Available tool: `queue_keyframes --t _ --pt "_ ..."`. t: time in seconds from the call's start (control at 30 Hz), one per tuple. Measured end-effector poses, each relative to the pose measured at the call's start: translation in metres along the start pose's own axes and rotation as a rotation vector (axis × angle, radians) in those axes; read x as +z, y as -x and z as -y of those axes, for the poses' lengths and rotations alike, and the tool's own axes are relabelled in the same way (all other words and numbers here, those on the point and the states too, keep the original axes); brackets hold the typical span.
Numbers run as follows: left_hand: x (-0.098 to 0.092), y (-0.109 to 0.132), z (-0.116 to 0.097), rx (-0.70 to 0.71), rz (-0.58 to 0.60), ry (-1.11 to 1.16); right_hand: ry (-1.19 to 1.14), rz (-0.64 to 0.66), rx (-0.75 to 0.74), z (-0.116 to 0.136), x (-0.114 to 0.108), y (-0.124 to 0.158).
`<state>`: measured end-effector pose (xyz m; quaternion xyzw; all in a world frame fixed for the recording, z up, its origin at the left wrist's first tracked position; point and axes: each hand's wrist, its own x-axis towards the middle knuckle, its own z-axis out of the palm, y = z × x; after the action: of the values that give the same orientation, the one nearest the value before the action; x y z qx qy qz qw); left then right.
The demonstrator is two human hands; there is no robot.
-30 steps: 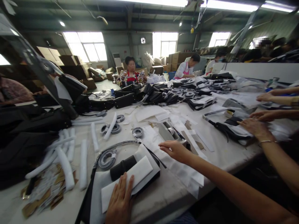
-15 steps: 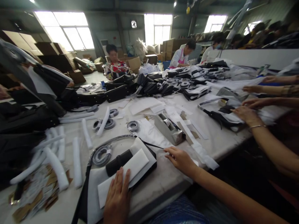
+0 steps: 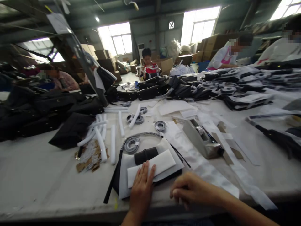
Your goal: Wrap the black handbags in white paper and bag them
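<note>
In the head view, a black handbag [image 3: 115,179] lies on the table in front of me, with white wrapping paper [image 3: 123,185] over its body. A folded white foam sheet [image 3: 164,161] rests on the paper, and my left hand [image 3: 142,182] presses flat on it, fingers stretched. My right hand [image 3: 188,190] hovers at the bag's lower right corner, apart from it. Its fingers are curled in, with nothing seen in them. The wrapped handle [image 3: 145,135] arches behind the bag, around a coiled grey strap [image 3: 131,145] and a dark roll [image 3: 146,155]. A loose black strap end [image 3: 181,153] points right.
Right of the bag stands a grey tape dispenser [image 3: 202,138] among white paper strips. White foam tubes [image 3: 113,144], coiled straps [image 3: 160,126] and cardboard scraps [image 3: 92,157] lie leftward. Black bags [image 3: 72,130] are piled left and behind. Several people [image 3: 150,67] are across the table.
My right hand has let go of the black strap and drawn back toward me, its fingers curling. My left hand stays on the foam sheet. The view has swung left.
</note>
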<state>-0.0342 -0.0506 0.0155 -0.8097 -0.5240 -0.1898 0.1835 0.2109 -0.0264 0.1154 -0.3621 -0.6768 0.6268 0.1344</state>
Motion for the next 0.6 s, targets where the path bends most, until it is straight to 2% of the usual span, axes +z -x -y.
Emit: queue_keyframes --t 0.07,0.13,0.17,0.23,0.33,0.4,0.5,0.6 --pt "0.0 0.0 -0.002 -0.01 -0.021 0.007 0.02 0.012 -0.13 0.035 -0.015 -0.031" --pt "0.0 0.0 -0.004 -0.025 -0.054 0.011 0.131 -0.125 -0.278 0.062 -0.038 -0.081" --pt "0.001 0.0 -0.004 -0.033 -0.067 0.008 0.155 -0.214 -0.3 0.072 -0.05 -0.111" --pt "0.004 0.0 -0.004 -0.035 -0.092 -0.007 0.052 -0.379 -0.151 0.082 -0.07 -0.177" --pt "0.014 0.002 -0.003 -0.014 -0.149 -0.046 -0.026 -0.459 0.015 0.083 -0.085 -0.269" --pt "0.024 0.004 -0.002 -0.011 -0.209 -0.076 -0.084 -0.494 0.118 0.081 -0.084 -0.315" --pt "0.038 0.005 -0.001 -0.017 -0.297 -0.103 -0.164 -0.553 0.223 0.079 -0.077 -0.358" --pt "0.045 0.004 -0.001 -0.01 -0.346 -0.111 -0.2 -0.595 0.26 0.079 -0.072 -0.378"
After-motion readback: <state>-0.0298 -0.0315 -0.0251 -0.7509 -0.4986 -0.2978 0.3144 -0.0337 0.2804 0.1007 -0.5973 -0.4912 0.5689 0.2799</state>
